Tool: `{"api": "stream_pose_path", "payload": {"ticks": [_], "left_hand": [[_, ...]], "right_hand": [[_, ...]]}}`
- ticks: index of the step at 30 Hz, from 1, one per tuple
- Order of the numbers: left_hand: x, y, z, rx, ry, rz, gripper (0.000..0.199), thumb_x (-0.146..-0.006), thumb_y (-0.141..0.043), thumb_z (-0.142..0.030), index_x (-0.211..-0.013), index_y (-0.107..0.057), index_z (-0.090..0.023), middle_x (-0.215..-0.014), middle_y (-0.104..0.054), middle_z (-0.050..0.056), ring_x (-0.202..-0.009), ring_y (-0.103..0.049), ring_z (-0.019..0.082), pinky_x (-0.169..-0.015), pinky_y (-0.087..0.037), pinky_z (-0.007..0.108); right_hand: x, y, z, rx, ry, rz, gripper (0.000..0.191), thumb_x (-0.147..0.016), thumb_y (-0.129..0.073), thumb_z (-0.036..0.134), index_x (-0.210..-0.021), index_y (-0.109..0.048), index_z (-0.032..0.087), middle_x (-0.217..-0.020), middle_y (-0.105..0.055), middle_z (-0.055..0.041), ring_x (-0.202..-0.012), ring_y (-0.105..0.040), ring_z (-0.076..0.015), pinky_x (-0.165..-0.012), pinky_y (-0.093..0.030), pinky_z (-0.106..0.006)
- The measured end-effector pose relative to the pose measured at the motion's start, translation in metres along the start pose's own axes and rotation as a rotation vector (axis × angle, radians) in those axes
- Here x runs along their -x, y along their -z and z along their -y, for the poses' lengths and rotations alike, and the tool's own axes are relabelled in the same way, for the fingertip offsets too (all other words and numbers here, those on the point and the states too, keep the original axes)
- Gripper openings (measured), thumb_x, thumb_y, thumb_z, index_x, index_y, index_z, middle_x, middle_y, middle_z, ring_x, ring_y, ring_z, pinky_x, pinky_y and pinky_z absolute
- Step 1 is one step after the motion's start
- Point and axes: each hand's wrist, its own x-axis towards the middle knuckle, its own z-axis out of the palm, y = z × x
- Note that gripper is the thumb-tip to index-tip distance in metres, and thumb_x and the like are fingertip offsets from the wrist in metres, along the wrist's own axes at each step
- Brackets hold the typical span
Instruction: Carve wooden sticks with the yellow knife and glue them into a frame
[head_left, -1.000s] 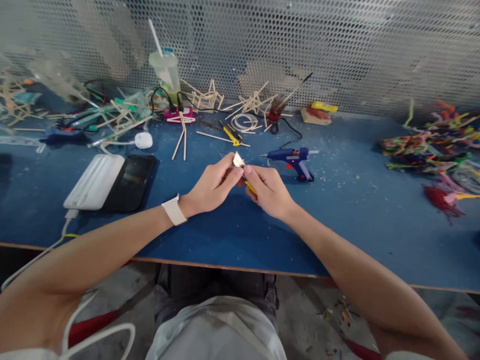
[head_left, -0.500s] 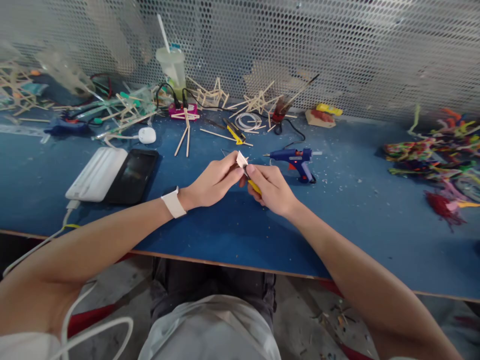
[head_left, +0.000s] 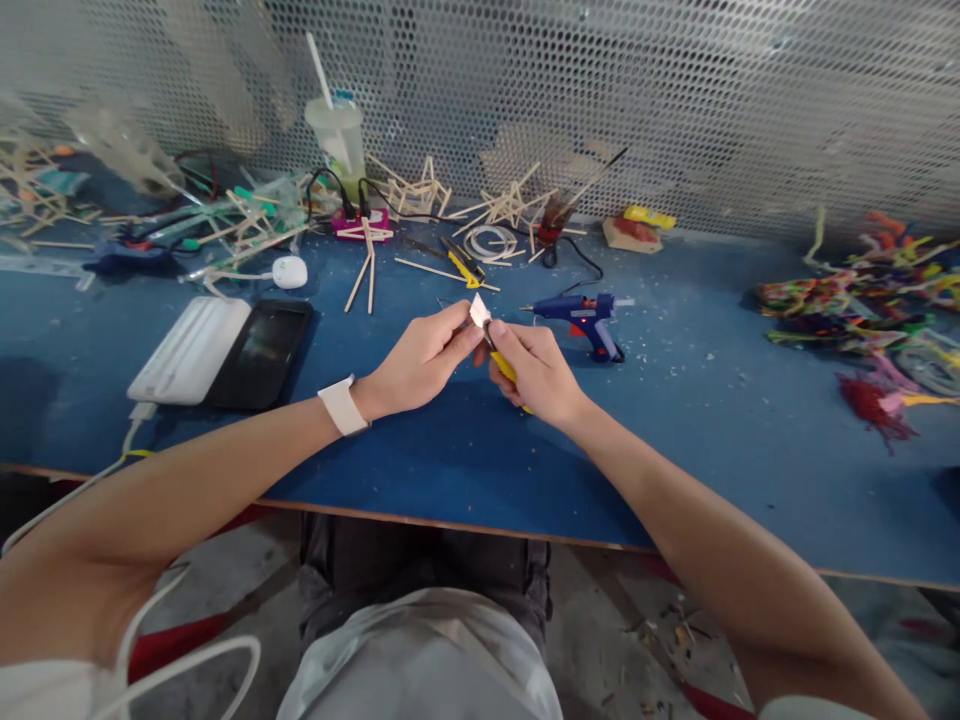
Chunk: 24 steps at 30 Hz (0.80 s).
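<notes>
Between the fingertips of my left hand (head_left: 424, 362) is a small white piece (head_left: 480, 311), pointing up and away from me. My right hand (head_left: 538, 375) is closed around a yellow and dark cutter (head_left: 502, 366), its front end against the white piece. The blade itself is too small to make out. Both hands meet above the blue table, fingertips nearly touching. Just right of them lies a blue glue gun (head_left: 585, 318) with a small red light. A second yellow cutter (head_left: 466, 265) rests beyond my hands.
A white power bank (head_left: 187, 350) and black phone (head_left: 261, 352) lie left. Behind are a cup with a straw (head_left: 335, 135), wooden sticks (head_left: 510, 205) and a pink power block (head_left: 362, 224). Colourful yarn-like strands (head_left: 840, 300) lie right. A perforated metal panel (head_left: 675, 90) stands behind.
The view has shifted slightly. My right hand has tilted the yellow cutter a little, and more of its handle shows below the fingers. Both hands keep their hold.
</notes>
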Motion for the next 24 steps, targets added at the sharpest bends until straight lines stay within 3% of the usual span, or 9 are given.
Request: {"api": "stream_pose_path", "payload": {"ticks": [10, 16, 24], "left_hand": [[0.001, -0.003, 0.0, 0.022, -0.038, -0.113, 0.045, -0.124, -0.053, -0.05, -0.093, -0.065, -0.02, -0.076, -0.062, -0.001, -0.062, -0.049, 0.012, -0.061, -0.039, 0.031], [0.001, -0.003, 0.009, 0.07, -0.023, -0.073, 0.035, -0.125, -0.046, -0.041, -0.097, -0.056, -0.023, -0.086, -0.068, 0.001, -0.079, -0.063, 0.017, -0.072, -0.048, 0.033], [0.0, -0.001, 0.006, -0.058, -0.013, -0.037, 0.035, -0.124, -0.045, -0.05, -0.1, -0.051, -0.026, -0.081, -0.066, 0.0, -0.072, -0.064, 0.018, -0.07, -0.05, 0.036]], "right_hand": [[0.002, -0.004, 0.003, 0.082, 0.065, -0.091, 0.075, -0.109, -0.053, 0.09, -0.085, -0.068, 0.021, -0.051, -0.049, 0.0058, -0.041, -0.044, -0.0108, -0.042, -0.033, -0.027], [0.004, -0.003, 0.004, 0.18, 0.07, -0.051, 0.075, -0.109, -0.053, 0.09, -0.085, -0.069, 0.02, -0.054, -0.052, 0.0036, -0.046, -0.046, -0.0121, -0.045, -0.035, -0.028], [0.002, 0.0, 0.001, 0.15, 0.022, -0.039, 0.076, -0.107, -0.054, 0.092, -0.085, -0.07, 0.021, -0.053, -0.051, 0.0039, -0.045, -0.045, -0.0126, -0.043, -0.034, -0.028]]}}
